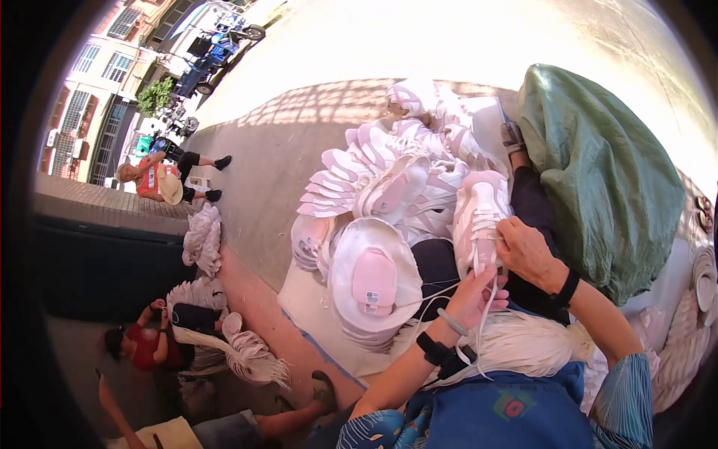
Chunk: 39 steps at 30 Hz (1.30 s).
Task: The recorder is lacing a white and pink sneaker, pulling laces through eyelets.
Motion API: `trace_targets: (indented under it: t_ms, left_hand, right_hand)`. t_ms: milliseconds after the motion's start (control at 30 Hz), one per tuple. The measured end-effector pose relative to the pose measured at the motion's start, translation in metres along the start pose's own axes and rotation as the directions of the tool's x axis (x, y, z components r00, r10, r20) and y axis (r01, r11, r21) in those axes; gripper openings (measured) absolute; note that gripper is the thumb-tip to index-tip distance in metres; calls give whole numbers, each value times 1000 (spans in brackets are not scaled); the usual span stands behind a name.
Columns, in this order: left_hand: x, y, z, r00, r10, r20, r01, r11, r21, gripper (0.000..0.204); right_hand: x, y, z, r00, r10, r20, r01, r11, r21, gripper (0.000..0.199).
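Note:
A pink and white sneaker upper [479, 198] rests in front of me, toe pointing away, with a white lace threaded across its front. My left hand [473, 298] is closed at its near end, palm turned up, and a loose white shoelace [488, 318] hangs past the fingers. At the upper's right side, my right hand [527, 251] pinches the lace by the eyelets; the fingertips partly hide it. Left of my hands stands a nested stack of uppers [370, 329], its pink tongue facing up. A bundle of white laces [516, 340] lies across my lap.
More pink and white uppers [404, 161] are heaped beyond my hands. A green cloth-covered bulk [598, 179] stands at right. Other people sit nearby: one in a red shirt [146, 348] at lower left, one in an orange vest [153, 179] farther off. Parked vehicles [213, 56] stand behind.

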<state>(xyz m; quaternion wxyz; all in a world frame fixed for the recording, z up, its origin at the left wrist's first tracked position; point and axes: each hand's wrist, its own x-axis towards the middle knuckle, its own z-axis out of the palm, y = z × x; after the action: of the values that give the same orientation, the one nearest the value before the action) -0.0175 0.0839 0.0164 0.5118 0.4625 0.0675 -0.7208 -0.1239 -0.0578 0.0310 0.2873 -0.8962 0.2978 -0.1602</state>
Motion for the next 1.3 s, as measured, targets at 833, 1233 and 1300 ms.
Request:
trace_targets:
  t_ms: [833, 1233, 1300]
  left_hand:
    - [37, -32, 6, 937, 346, 42, -325, 910, -257, 40]
    - [37, -20, -1, 918, 363, 161, -274, 872, -405, 45]
    - [41, -23, 2, 920, 374, 115, -309, 874, -375, 43]
  right_hand:
    - [-12, 11, 2, 996, 87, 5, -88, 992, 92, 11]
    - [0, -4, -6, 993, 117, -29, -110, 978, 178, 10]
    - [-4, -2, -9, 993, 104, -52, -91, 972, 215, 11]
